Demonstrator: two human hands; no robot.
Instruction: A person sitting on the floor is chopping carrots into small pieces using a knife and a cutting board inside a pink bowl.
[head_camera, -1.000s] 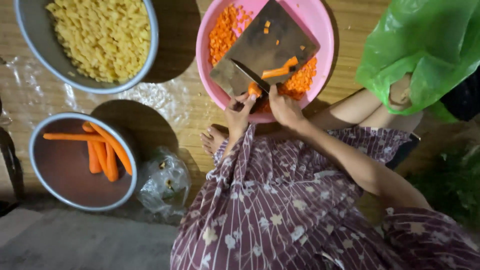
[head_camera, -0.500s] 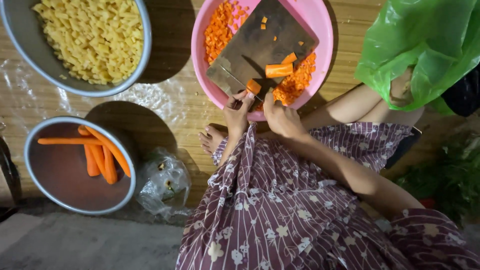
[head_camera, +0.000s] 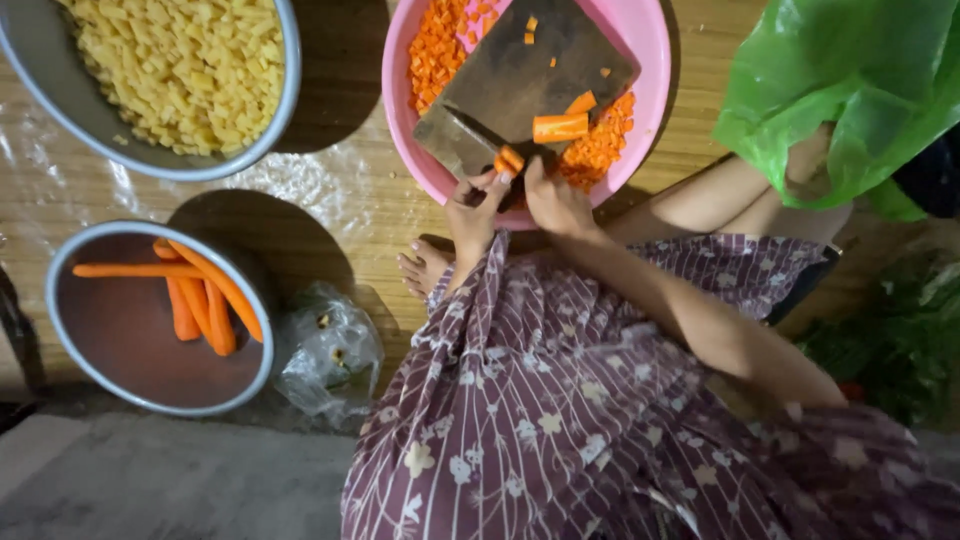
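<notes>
Nearest the camera, a patterned purple garment (head_camera: 560, 420) is covering the lap. Beyond it, at twelve o'clock, the left hand (head_camera: 472, 212) is pinching a short carrot piece (head_camera: 509, 160) on the wooden board's (head_camera: 520, 80) near edge. The right hand (head_camera: 553, 200) is curling beside it; what it is grasping cannot be told. The board is lying across a pink basin (head_camera: 650, 60) of diced carrot (head_camera: 436, 45). At nine o'clock, whole carrots (head_camera: 200, 295) are resting in a metal bowl (head_camera: 100, 370).
</notes>
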